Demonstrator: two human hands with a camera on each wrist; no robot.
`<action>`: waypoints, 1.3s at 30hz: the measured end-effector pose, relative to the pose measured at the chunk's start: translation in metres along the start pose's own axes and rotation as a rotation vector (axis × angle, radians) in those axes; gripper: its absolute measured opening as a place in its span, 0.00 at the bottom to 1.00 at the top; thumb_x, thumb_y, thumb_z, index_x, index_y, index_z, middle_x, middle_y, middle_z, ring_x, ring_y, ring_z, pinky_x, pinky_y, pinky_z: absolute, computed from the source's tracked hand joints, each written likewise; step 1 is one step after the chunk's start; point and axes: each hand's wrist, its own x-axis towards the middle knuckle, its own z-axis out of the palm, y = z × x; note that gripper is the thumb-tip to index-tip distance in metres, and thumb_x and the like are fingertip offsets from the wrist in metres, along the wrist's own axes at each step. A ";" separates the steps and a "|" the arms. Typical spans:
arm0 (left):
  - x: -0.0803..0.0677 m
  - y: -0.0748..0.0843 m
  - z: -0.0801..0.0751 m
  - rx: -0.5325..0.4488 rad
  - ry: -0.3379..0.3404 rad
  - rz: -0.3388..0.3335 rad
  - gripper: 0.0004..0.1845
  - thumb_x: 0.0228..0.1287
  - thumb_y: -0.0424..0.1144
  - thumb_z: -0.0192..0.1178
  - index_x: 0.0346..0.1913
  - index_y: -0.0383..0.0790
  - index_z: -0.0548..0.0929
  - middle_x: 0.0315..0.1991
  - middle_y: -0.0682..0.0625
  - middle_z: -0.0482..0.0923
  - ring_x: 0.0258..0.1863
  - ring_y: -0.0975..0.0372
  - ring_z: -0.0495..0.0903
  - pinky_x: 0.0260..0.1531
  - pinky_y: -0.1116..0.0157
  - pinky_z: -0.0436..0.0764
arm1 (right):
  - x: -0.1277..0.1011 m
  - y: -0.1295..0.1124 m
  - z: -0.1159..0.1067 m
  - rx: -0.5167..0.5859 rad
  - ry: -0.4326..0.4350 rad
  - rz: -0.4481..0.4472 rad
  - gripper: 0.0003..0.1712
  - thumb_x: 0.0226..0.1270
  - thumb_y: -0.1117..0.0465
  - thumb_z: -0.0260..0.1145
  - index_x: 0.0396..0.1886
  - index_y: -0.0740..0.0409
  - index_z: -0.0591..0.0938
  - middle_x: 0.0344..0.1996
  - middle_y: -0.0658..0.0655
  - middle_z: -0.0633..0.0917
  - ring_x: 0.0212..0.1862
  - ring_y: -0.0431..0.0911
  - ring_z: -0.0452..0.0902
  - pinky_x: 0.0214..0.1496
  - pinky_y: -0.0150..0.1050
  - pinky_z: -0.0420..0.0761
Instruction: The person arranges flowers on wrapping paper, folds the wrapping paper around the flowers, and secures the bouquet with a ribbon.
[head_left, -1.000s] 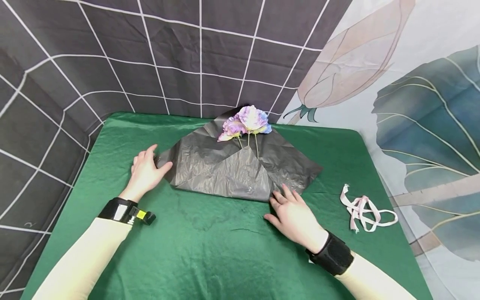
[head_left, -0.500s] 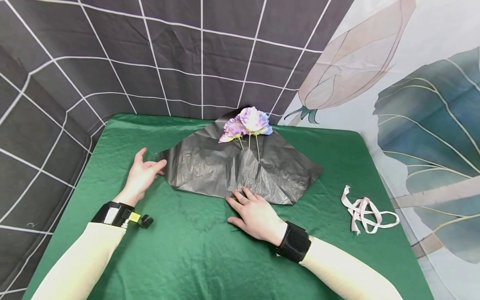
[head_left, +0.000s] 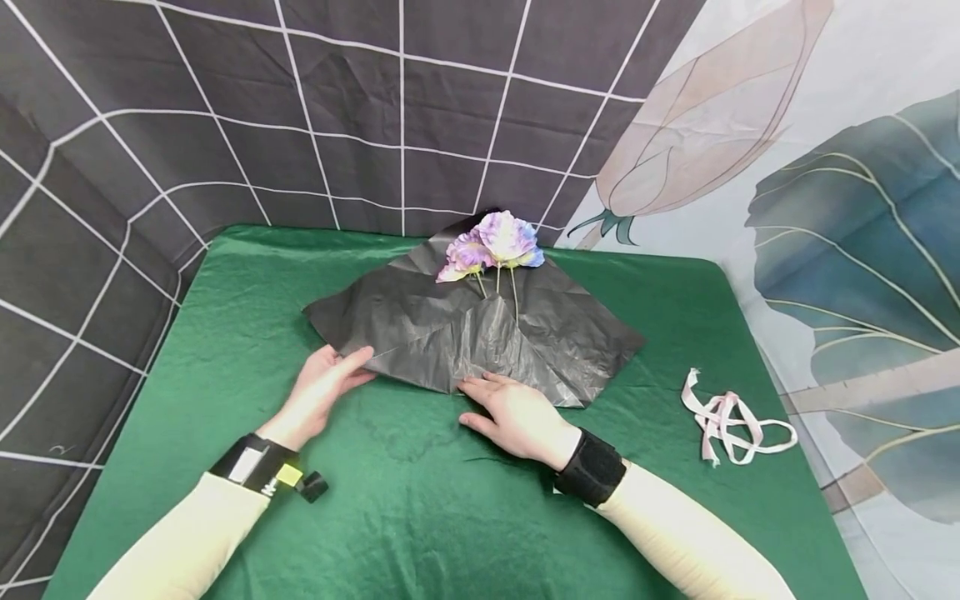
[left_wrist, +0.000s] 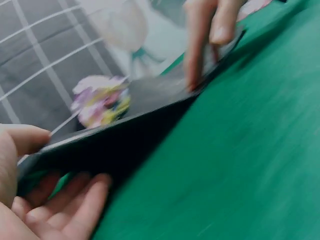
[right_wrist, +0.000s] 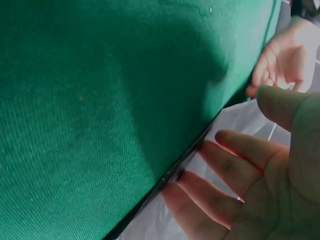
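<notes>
A creased black wrapping sheet [head_left: 420, 333] lies on the green tablecloth [head_left: 412, 500], its lower corner folded up over the stems of purple-pink artificial flowers [head_left: 495, 242]. My left hand [head_left: 347, 364] pinches the sheet's front-left edge. In the left wrist view the thumb lies above the sheet [left_wrist: 130, 135] and the fingers [left_wrist: 65, 210] beneath it. My right hand [head_left: 487, 390] rests flat with straight fingers on the front edge at the middle. In the right wrist view its fingers [right_wrist: 200, 200] lie spread on the sheet.
A loose pale pink ribbon [head_left: 723, 417] lies on the cloth to the right of the sheet. Printed backdrops stand close behind the table and along its right side. Bare green cloth stretches in front of both hands.
My left hand left the sheet's left corner, moved right to the front edge and took hold of it. My right hand slid left along the front edge to the middle.
</notes>
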 end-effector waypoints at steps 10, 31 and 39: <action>0.002 -0.025 0.082 0.068 0.117 0.153 0.32 0.58 0.45 0.67 0.65 0.42 0.69 0.62 0.51 0.71 0.61 0.62 0.70 0.62 0.64 0.66 | -0.002 0.001 -0.001 -0.024 -0.027 0.027 0.30 0.69 0.40 0.55 0.65 0.48 0.74 0.64 0.51 0.73 0.66 0.52 0.67 0.63 0.46 0.70; 0.036 -0.036 0.115 0.529 0.250 0.609 0.57 0.49 0.17 0.53 0.76 0.52 0.35 0.77 0.54 0.35 0.74 0.63 0.42 0.70 0.59 0.53 | -0.001 -0.002 -0.004 -0.034 -0.037 0.041 0.29 0.69 0.40 0.54 0.64 0.49 0.75 0.63 0.52 0.74 0.65 0.53 0.68 0.61 0.48 0.72; 0.029 -0.038 0.111 0.678 0.026 0.693 0.61 0.32 0.10 0.45 0.76 0.46 0.39 0.77 0.50 0.32 0.75 0.52 0.35 0.70 0.52 0.49 | -0.001 -0.003 -0.002 -0.037 -0.049 0.027 0.30 0.69 0.40 0.55 0.65 0.49 0.74 0.64 0.52 0.73 0.65 0.53 0.68 0.60 0.48 0.74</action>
